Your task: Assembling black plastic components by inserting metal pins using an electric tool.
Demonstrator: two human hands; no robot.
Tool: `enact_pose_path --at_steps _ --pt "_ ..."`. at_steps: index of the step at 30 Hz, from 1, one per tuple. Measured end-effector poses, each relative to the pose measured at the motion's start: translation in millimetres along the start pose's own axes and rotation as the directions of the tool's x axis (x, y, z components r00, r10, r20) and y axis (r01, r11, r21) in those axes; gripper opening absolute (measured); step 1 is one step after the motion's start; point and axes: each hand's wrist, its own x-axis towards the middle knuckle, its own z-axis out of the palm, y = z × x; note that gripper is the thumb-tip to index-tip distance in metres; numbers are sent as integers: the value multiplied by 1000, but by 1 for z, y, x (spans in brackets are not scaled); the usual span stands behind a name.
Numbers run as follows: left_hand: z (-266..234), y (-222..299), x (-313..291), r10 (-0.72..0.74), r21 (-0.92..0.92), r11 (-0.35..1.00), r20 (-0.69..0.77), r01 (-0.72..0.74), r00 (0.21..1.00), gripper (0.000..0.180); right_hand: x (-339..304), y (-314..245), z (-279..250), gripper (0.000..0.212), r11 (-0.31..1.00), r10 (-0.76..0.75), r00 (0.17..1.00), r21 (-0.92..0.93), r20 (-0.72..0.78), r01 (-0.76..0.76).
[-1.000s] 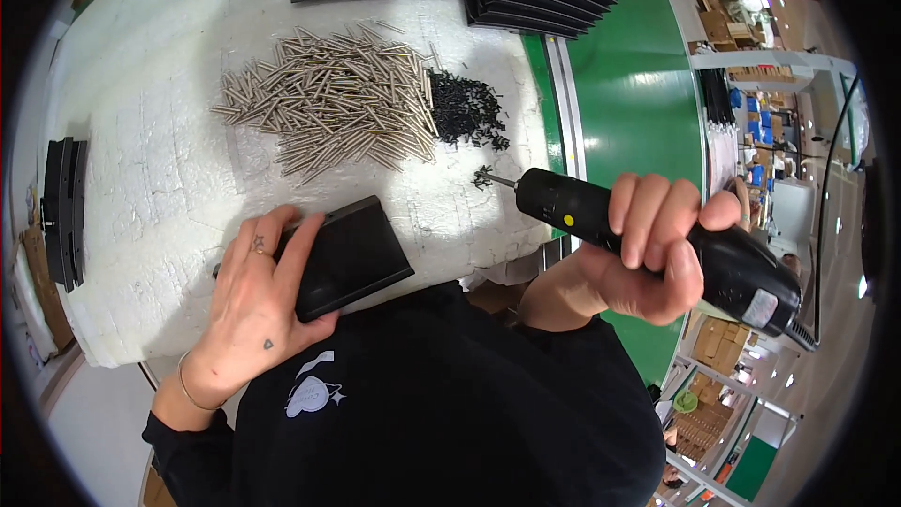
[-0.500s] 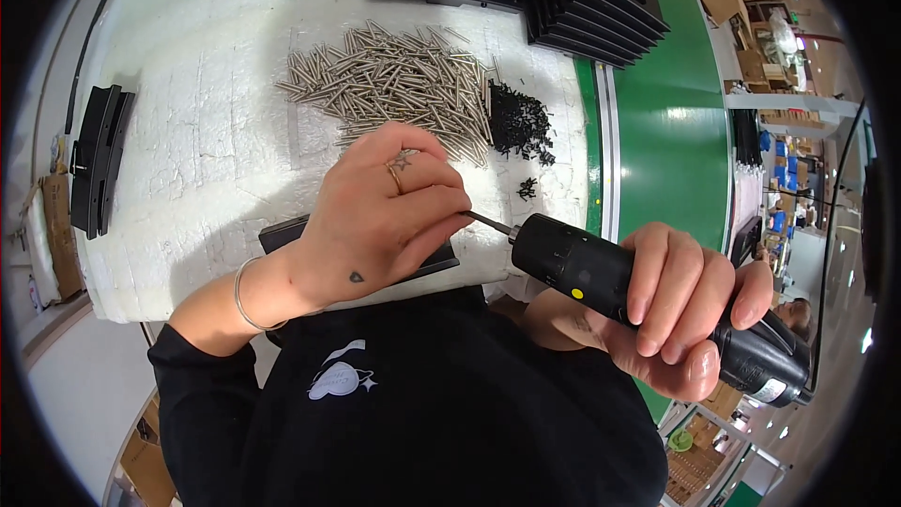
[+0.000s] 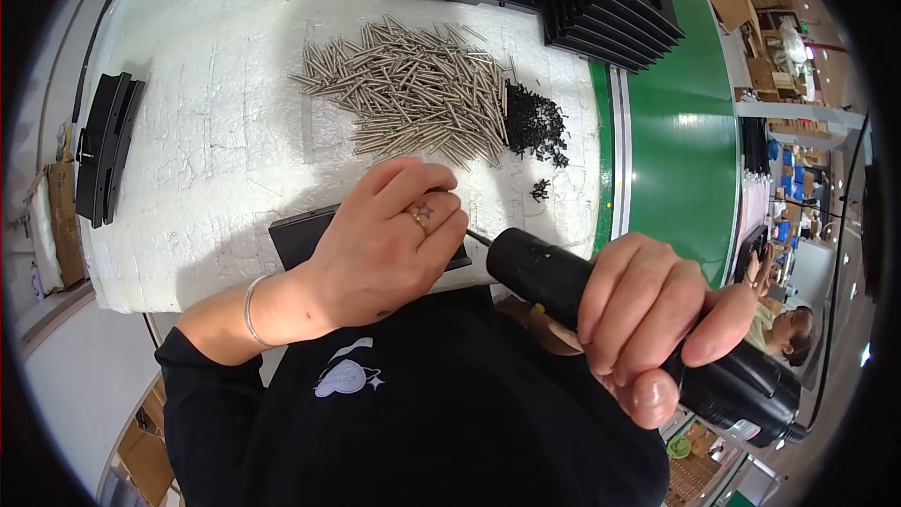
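Observation:
My right hand (image 3: 657,319) is wrapped round a black electric screwdriver (image 3: 535,268), held tilted with its thin bit pointing to the upper left. The bit's tip disappears behind the fingers of my left hand (image 3: 385,235). Those fingers are curled closed, with a small dark bit of something between them that I cannot make out. Beneath the left hand a black flat part (image 3: 298,237) lies at the near edge of the table, mostly covered. Beyond the hands is a heap of silver metal pins (image 3: 413,84). Beside it sits a pile of small black screws (image 3: 535,127), with a smaller cluster (image 3: 540,190) nearer.
Black trays or panels (image 3: 601,9) are stacked at the far right. More black parts (image 3: 108,150) stand at the left edge of the white padded table (image 3: 216,94). A green strip (image 3: 676,131) runs along the right. Another person (image 3: 788,330) is in the right background.
The screwdriver has come slightly left and its bit now tilts more steeply, its tip against or behind my left fingers. My left fingers have curled in further. The view has shifted a little.

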Motion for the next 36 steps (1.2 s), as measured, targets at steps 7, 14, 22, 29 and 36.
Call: enact_pose_path --at_steps 7,14,22,29,36 --pt "4 -7 4 -161 -78 984 -21 159 987 23 -9 5 6 32 1000 23 992 16 -122 -21" --pt "14 -68 28 3 121 993 31 -7 1000 11 -9 5 -4 29 991 -39 974 -134 -222 9" --pt "30 -75 48 170 251 939 249 -233 953 3 -14 3 -5 30 991 -52 976 -129 -213 25" --pt "-16 -57 13 -90 119 990 67 82 994 10 -12 5 -3 28 994 -43 968 -103 -246 18" --pt "-37 -28 -52 -523 -115 850 -55 515 851 16 -5 34 13 33 1000 -15 995 23 -97 17"
